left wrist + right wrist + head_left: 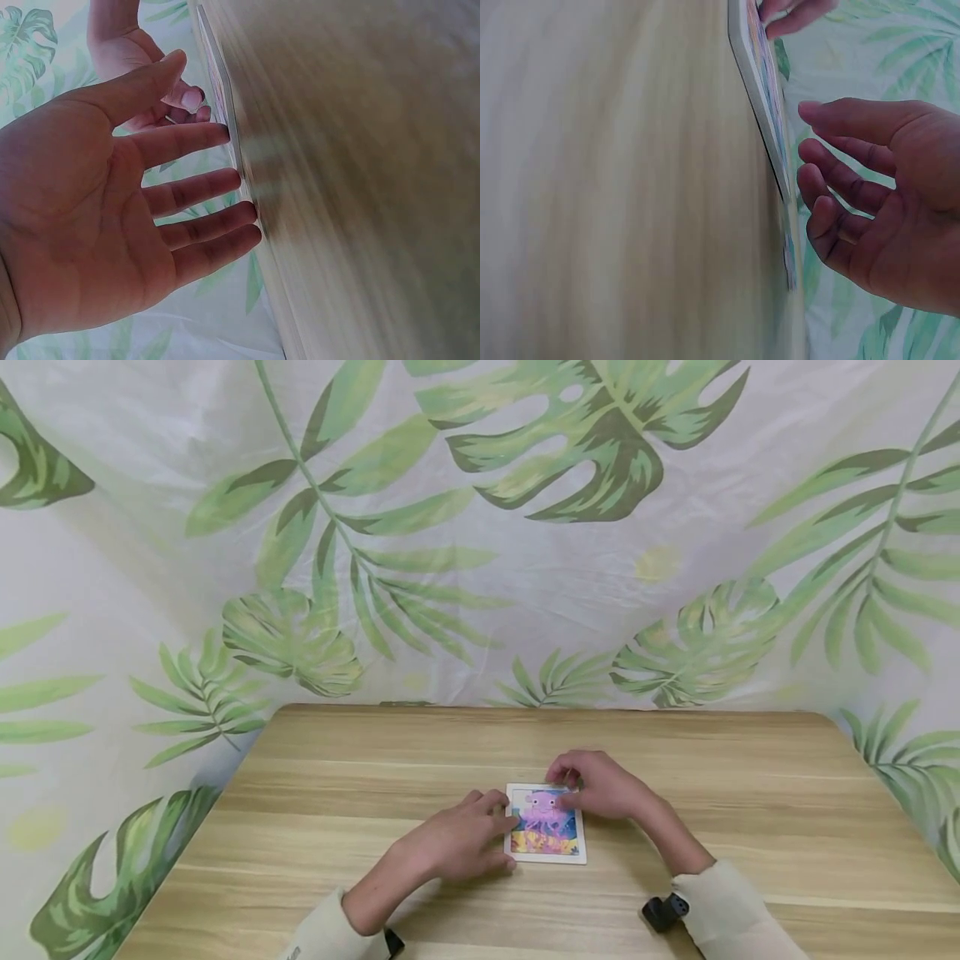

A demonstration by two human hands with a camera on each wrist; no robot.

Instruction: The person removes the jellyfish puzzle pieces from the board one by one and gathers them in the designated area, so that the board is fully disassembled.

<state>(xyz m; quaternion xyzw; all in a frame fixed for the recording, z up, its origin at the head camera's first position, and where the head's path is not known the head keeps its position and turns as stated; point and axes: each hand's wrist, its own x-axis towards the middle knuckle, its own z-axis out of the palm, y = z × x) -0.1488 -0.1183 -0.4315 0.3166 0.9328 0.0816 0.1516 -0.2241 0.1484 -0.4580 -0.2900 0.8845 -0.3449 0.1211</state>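
Observation:
A flat square picture board (546,858) with a white border lies on the table. It shows a pink jellyfish (542,814) over blue water and a yellow bottom; part of its upper left looks pale. My left hand (461,839) is at the board's left edge, fingers spread and fairly straight, fingertips at the rim in the left wrist view. Over the upper right corner hovers my right hand (603,785), its fingers loosely bent with nothing visible between them in the right wrist view. Beyond the board's edge there, a small thin coloured piece (789,255) lies near those fingers.
The wood-grain table (360,785) stretches out on both sides of the board. Behind it hangs a pale cloth (525,610) printed with green leaves. A black device (665,912) sits at the right cuff, and part of another shows by the left cuff.

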